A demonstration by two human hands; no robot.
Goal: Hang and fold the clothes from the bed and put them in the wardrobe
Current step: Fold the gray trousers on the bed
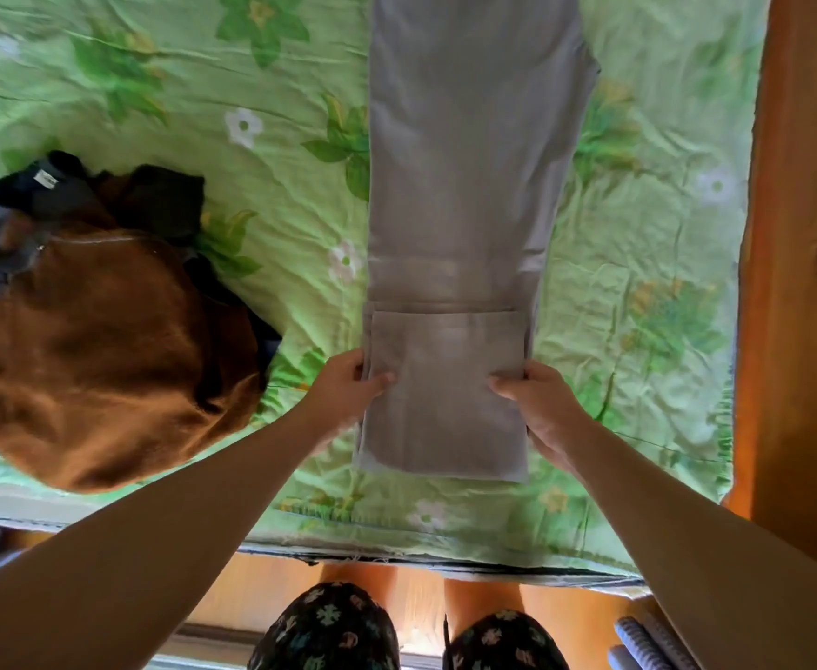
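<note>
Here, grey trousers (469,162) lie flat along the middle of the bed, running from the near edge toward the far side and out of view at the top. They rest on a green flowered sheet (276,152). Their near end is doubled back on itself, so a flap lies on top with its free edge straight across the legs.

The left hand (348,386) grips the left side of this folded part, thumb on top of the cloth and fingers curled round the edge. The right hand (539,401) grips the right side the same way, thumb on top and fingers tucked under. Both forearms reach in from the near side, one on each side of the fold.

To the left, well apart from the trousers, a brown garment (97,360) sits in a rumpled heap on the sheet. Dark clothes (58,195) are bunched at its far side, touching it, and a small white label shows on them.

A wooden board (803,234) runs along the right side of the bed. At the near edge, the person's dark patterned shorts (329,626) show above a wooden floor.
</note>
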